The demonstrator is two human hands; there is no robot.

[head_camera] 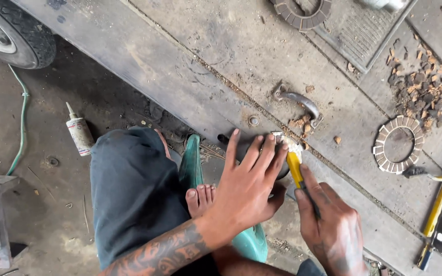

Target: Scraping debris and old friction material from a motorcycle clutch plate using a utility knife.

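The left hand (244, 191) is pressing flat, fingers spread, on a dark disc (282, 171); the right hand (328, 225) is gripping a yellow knife (295, 168), blade pointing away toward the disc's edge.

Left hand (246, 186) pressed flat, fingers spread; right hand (328, 225) fisted.

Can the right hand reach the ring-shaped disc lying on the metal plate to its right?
Probably yes: the right hand holds a yellow-handled tool, but nothing lies between it and the ring-shaped disc.
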